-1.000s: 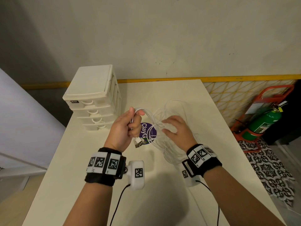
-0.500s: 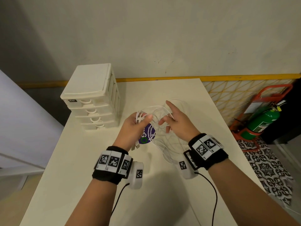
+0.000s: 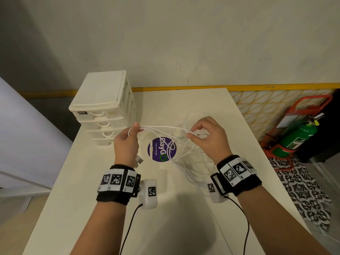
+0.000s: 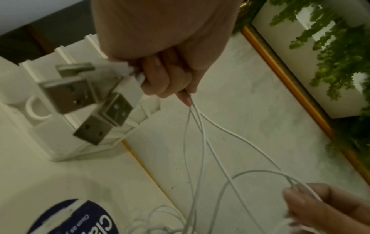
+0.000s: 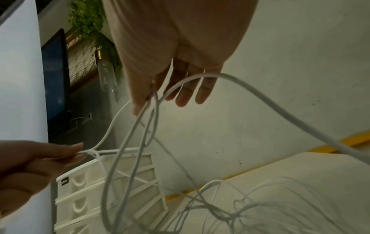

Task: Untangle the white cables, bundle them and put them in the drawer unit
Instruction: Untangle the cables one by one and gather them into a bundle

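Observation:
Several thin white cables (image 3: pixel 165 128) stretch between my two hands above the white table (image 3: pixel 184 227). My left hand (image 3: pixel 127 142) grips their ends, thumb and finger pinching the strands (image 4: pixel 197 125), and the USB plugs (image 4: pixel 88 101) stick out below the fist. My right hand (image 3: pixel 207 137) pinches the strands (image 5: pixel 152 101) between thumb and forefinger; its other fingers (image 5: pixel 200 95) are loosely extended. The remaining cable lies in a tangled heap (image 3: pixel 193 162) under the right hand. The cream drawer unit (image 3: pixel 104 107) stands at the table's far left with all its drawers shut.
A round purple sticker (image 3: pixel 161 150) lies on the table between my hands. Black wrist-camera leads (image 3: pixel 128 227) trail toward the near edge. Off the table's right side stands a green fire extinguisher (image 3: pixel 298 137) in an orange frame. A wall runs behind the table.
Both hands have risen off the table and drawn apart, pulling the cables taut between them. The right hand went from lying on the heap to pinching strands.

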`<action>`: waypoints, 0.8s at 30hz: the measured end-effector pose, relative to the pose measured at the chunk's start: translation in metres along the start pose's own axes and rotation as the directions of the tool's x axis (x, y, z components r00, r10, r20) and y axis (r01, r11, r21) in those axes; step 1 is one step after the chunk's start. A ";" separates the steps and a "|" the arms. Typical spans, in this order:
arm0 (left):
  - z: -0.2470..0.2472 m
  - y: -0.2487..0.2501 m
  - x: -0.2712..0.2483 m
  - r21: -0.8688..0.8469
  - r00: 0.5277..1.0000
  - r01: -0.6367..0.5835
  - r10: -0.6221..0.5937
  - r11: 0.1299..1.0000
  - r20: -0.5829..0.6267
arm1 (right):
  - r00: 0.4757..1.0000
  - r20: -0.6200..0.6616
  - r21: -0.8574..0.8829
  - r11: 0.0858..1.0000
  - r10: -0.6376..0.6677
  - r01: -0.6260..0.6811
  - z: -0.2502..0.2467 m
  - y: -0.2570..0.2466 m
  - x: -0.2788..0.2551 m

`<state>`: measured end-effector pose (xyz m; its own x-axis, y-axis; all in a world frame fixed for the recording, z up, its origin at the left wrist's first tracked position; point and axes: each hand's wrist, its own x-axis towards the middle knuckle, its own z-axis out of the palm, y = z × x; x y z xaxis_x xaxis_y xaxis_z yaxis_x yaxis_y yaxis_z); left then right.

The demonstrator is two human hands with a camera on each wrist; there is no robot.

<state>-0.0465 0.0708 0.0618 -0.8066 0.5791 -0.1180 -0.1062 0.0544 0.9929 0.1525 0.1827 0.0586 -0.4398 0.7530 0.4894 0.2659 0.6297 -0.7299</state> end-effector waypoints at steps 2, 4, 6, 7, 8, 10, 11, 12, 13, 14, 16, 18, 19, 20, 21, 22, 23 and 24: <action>-0.006 -0.002 0.003 0.009 0.999 0.018 -0.018 1.000 -0.050 | 0.998 -0.005 0.049 0.997 0.063 -0.063 -0.005 0.000 -0.001; -0.014 -0.004 0.007 -0.015 0.995 0.056 -0.057 0.998 -0.087 | 0.974 0.018 0.164 0.960 0.225 -0.225 -0.010 0.003 -0.002; -0.019 -0.004 0.011 -0.014 0.994 0.052 -0.053 0.999 -0.096 | 0.944 0.008 0.192 0.926 0.330 -0.325 -0.013 0.011 -0.005; -0.020 -0.005 0.012 -0.003 0.995 0.035 -0.035 0.999 -0.095 | 0.937 -0.021 0.172 0.925 0.348 -0.340 -0.014 0.015 -0.006; -0.021 -0.006 0.012 0.011 0.995 0.022 -0.021 1.000 -0.093 | 0.931 -0.058 0.142 0.926 0.359 -0.349 -0.014 0.017 -0.007; -0.019 -0.008 0.011 0.036 0.997 0.005 -0.002 0.999 -0.082 | 0.912 -0.125 0.102 0.919 0.391 -0.380 -0.013 0.019 -0.007; -0.018 -0.009 0.010 0.050 0.997 -0.004 0.008 0.999 -0.076 | 0.899 -0.150 0.110 0.910 0.412 -0.399 -0.013 0.019 -0.007; -0.017 -0.010 0.009 0.060 0.997 -0.013 0.017 0.998 -0.070 | 0.888 -0.168 0.133 0.903 0.428 -0.409 -0.014 0.018 -0.007; -0.016 -0.011 0.008 0.071 0.998 -0.025 0.029 0.997 -0.060 | 0.883 -0.175 0.163 0.897 0.436 -0.411 -0.015 0.018 -0.007; -0.013 -0.011 0.007 0.098 0.998 -0.038 0.043 0.994 -0.044 | 0.885 -0.165 0.192 0.894 0.435 -0.404 -0.016 0.017 -0.007; -0.007 -0.013 0.005 0.189 0.998 -0.064 0.065 0.980 0.005 | 0.910 -0.106 0.201 0.905 0.402 -0.376 -0.016 0.013 -0.005; -0.001 -0.015 0.003 0.275 0.996 -0.077 0.062 0.958 0.064 | 0.950 -0.025 0.115 0.945 0.312 -0.307 -0.013 0.009 -0.003; 0.003 -0.015 -0.001 0.288 0.991 -0.107 0.080 0.952 0.103 | 0.965 0.025 0.069 0.963 0.260 -0.261 -0.011 0.006 -0.002; 0.007 -0.014 -0.005 0.283 0.980 -0.159 0.117 0.946 0.161 | 0.972 0.084 0.043 0.974 0.218 -0.222 -0.009 0.003 -0.002; 0.011 -0.013 -0.011 0.272 0.957 -0.225 0.159 0.936 0.244 | 0.971 0.144 0.031 0.980 0.190 -0.196 -0.007 -0.001 -0.002; 0.015 -0.011 -0.018 0.258 0.923 -0.284 0.190 0.923 0.335 | 0.963 0.205 0.031 0.983 0.173 -0.183 -0.005 -0.004 -0.003; 0.020 -0.009 -0.022 0.250 0.889 -0.324 0.203 0.913 0.411 | 0.951 0.264 0.039 0.984 0.159 -0.176 -0.003 -0.008 -0.003; 0.025 -0.009 -0.024 0.238 0.861 -0.339 0.198 0.910 0.469 | 0.941 0.310 0.058 0.985 0.135 -0.161 -0.001 -0.012 -0.004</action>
<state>-0.0114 0.0763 0.0560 -0.4430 0.8906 0.1030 0.3152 0.0471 0.9479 0.1520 0.1721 0.0663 -0.6439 0.7346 0.2139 0.2831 0.4884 -0.8254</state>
